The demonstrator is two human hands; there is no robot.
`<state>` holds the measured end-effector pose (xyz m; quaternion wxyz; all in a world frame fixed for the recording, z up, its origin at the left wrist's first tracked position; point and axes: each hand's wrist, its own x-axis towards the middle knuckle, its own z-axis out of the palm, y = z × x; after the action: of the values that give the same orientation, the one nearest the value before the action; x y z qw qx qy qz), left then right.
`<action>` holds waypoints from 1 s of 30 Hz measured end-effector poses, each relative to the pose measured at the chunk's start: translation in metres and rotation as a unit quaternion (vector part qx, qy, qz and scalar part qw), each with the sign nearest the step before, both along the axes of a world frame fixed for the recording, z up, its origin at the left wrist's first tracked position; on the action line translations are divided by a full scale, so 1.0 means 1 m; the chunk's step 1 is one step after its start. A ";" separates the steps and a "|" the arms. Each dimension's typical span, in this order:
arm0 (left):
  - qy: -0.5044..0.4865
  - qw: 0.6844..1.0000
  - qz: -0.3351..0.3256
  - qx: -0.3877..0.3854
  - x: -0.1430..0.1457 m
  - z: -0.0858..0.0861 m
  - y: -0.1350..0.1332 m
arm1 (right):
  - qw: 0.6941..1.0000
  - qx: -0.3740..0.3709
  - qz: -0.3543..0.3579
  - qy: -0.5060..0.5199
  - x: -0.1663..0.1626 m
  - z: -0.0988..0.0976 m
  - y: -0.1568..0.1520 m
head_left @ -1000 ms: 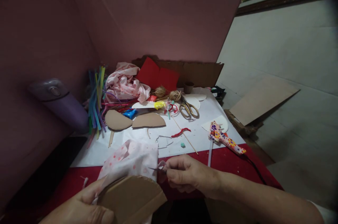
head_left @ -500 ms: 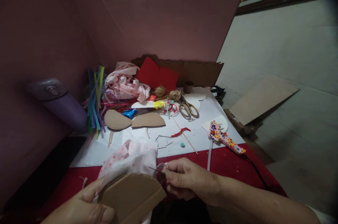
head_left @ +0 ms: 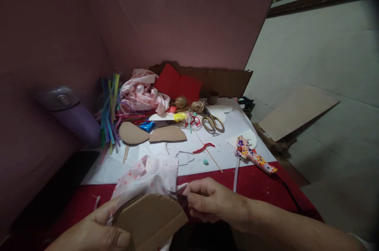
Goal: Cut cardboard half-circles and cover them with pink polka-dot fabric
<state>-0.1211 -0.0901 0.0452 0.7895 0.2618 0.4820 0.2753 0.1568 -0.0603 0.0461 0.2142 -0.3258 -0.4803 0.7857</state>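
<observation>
Pink-walled corner; a red table (head_left: 260, 188) overlaid with a white sheet (head_left: 227, 140).

Left hand (head_left: 91, 233): fingers closed, thumb on top, gripping a rounded cardboard piece (head_left: 151, 219) at the near edge of the view. Floral fabric (head_left: 148, 176) lies against the cardboard and bunches up just beyond these fingers.

Right hand (head_left: 210, 201): thumb and forefinger pinched shut on a thin dark sliver (head_left: 174, 193), too small to identify. Its tip meets the fabric edge just above the cardboard rim. The two hands are near each other, not touching.

Beyond the right fingers: a patterned glue gun (head_left: 254, 158), near. Further off are scissors (head_left: 212, 122) and twine balls (head_left: 197, 106).

Beyond the left fingers: two flat cardboard cut-outs (head_left: 167, 133), well apart from the hand, with a bundle of coloured straws (head_left: 109, 113) to their left.
</observation>
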 end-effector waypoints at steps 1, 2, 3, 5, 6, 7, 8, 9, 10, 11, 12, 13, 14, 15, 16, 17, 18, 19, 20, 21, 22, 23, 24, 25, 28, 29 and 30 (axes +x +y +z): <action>-0.003 1.000 -0.006 0.001 0.000 0.000 0.000 | 1.000 -0.003 0.002 -0.009 0.000 0.000 0.001; -0.008 1.000 -0.010 -0.001 0.000 -0.001 0.000 | 1.000 -0.004 0.002 -0.015 0.001 0.001 0.001; -0.011 1.000 -0.009 -0.003 0.000 -0.001 0.000 | 1.000 -0.005 0.002 -0.017 0.001 0.001 0.002; -0.012 1.000 -0.001 -0.003 0.000 -0.002 0.000 | 1.000 -0.009 0.000 -0.015 0.001 0.001 0.003; -0.014 1.000 0.002 -0.001 0.000 -0.003 0.000 | 1.000 -0.013 -0.001 -0.014 0.000 0.002 0.003; -0.017 1.000 0.001 0.000 -0.001 -0.004 0.000 | 1.000 -0.020 0.001 -0.010 0.000 0.002 0.003; -0.020 1.000 -0.004 0.002 -0.001 -0.004 0.000 | 1.000 -0.028 0.001 -0.005 -0.001 0.002 0.002; -0.021 1.000 -0.011 0.006 -0.002 -0.005 0.001 | 0.999 -0.037 -0.003 0.003 -0.001 0.002 0.002; -0.021 1.000 -0.022 0.008 -0.003 -0.005 0.001 | 0.999 -0.045 -0.008 0.012 -0.002 0.002 0.001; -0.018 0.999 -0.031 0.009 -0.004 -0.004 0.001 | 0.998 -0.050 -0.014 0.022 -0.002 0.002 0.001; -0.013 0.999 -0.037 0.008 -0.004 -0.004 0.001 | 0.998 -0.051 -0.021 0.030 -0.002 0.001 0.000; -0.010 0.999 -0.040 0.005 -0.004 -0.002 0.001 | 0.998 -0.046 -0.028 0.034 -0.002 0.000 -0.001; -0.012 0.999 -0.038 0.002 -0.004 -0.001 0.000 | 0.998 -0.039 -0.034 0.033 -0.002 0.000 -0.002; -0.017 0.999 -0.034 -0.002 -0.003 0.001 0.000 | 0.998 -0.032 -0.036 0.028 -0.002 -0.001 -0.002; -0.023 0.999 -0.029 -0.004 -0.002 0.002 -0.001 | 0.999 -0.026 -0.037 0.019 -0.002 -0.001 -0.003; -0.029 0.999 -0.027 -0.003 0.000 0.004 -0.001 | 0.999 -0.023 -0.036 0.008 -0.001 -0.002 -0.003; -0.035 0.999 -0.029 -0.001 0.002 0.005 -0.001 | 0.999 -0.025 -0.032 0.000 -0.001 -0.002 -0.003; -0.041 0.999 -0.032 0.000 0.003 0.006 -0.001 | 0.999 -0.030 -0.029 -0.006 -0.001 -0.002 -0.003; -0.043 0.998 -0.040 0.002 0.005 0.007 -0.001 | 0.999 -0.035 -0.025 -0.007 0.000 -0.002 -0.002; -0.044 0.998 -0.047 0.003 0.005 0.008 -0.001 | 0.999 -0.040 -0.023 -0.004 0.001 -0.002 -0.002; -0.045 0.998 -0.051 0.004 0.005 0.008 -0.001 | 0.999 -0.043 -0.018 0.002 0.002 -0.002 -0.001; -0.043 0.998 -0.050 0.005 0.005 0.008 0.000 | 0.999 -0.042 -0.012 0.008 0.003 -0.002 0.000; -0.039 0.998 -0.047 0.005 0.004 0.008 0.000 | 0.999 -0.038 -0.005 0.014 0.005 -0.002 0.001; -0.031 0.999 -0.042 0.004 0.003 0.008 0.000 | 0.999 -0.034 0.004 0.017 0.007 -0.002 0.001; -0.009 0.999 -0.031 0.000 0.000 0.007 -0.001 | 0.999 -0.032 0.027 0.016 0.012 -0.002 0.002; -0.006 0.999 -0.031 0.000 0.000 0.007 -0.001 | 0.999 -0.035 0.031 0.015 0.013 -0.001 0.002; -0.009 0.999 -0.031 0.002 0.001 0.007 -0.001 | 0.999 -0.037 0.036 0.013 0.014 -0.001 0.002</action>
<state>-0.1203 -0.0913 0.0524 0.8015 0.2755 0.4660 0.2541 0.1704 -0.0581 0.0451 0.1802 -0.3061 -0.4598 0.8139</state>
